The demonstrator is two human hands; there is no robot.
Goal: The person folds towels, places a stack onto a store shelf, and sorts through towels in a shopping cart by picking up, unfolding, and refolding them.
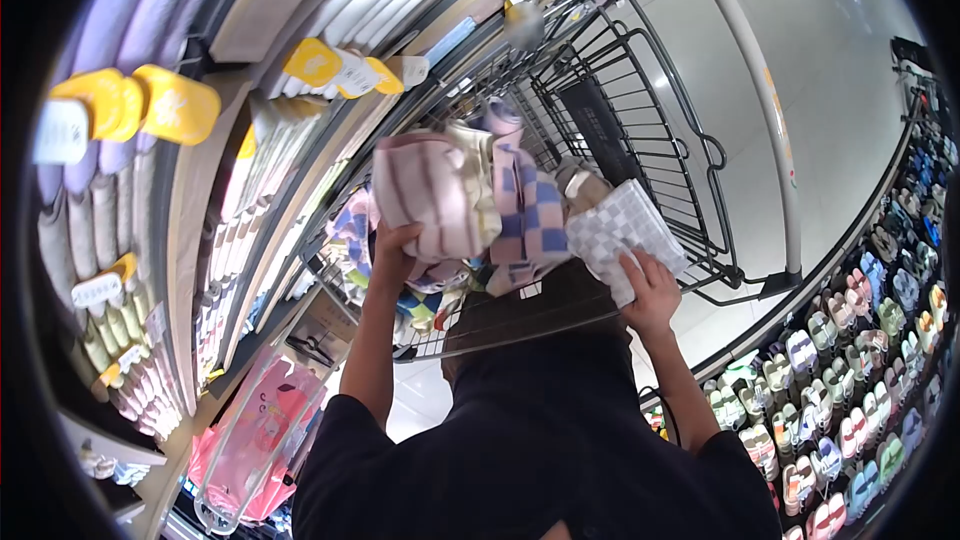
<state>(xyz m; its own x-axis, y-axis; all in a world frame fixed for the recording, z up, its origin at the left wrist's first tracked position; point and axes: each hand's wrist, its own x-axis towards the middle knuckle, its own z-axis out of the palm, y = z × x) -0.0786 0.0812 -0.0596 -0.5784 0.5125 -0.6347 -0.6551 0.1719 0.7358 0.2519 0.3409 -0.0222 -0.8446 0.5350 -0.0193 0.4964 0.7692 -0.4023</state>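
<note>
My left hand grips a folded pink towel with brown stripes from its lower left side, over the shopping cart. A grey-and-white checkered towel is held in my right hand, whose fingers lie over its lower edge. Between the two sits a pink-and-blue checkered towel, with a pale yellow cloth beside it. More patterned cloths are heaped at the left, partly hidden by the striped towel. The striped towel is slightly blurred.
The black wire shopping cart extends ahead of me. Shelves of folded towels with yellow price tags line the left. Rows of shoes and sandals stand on the right. A pink bag is at lower left.
</note>
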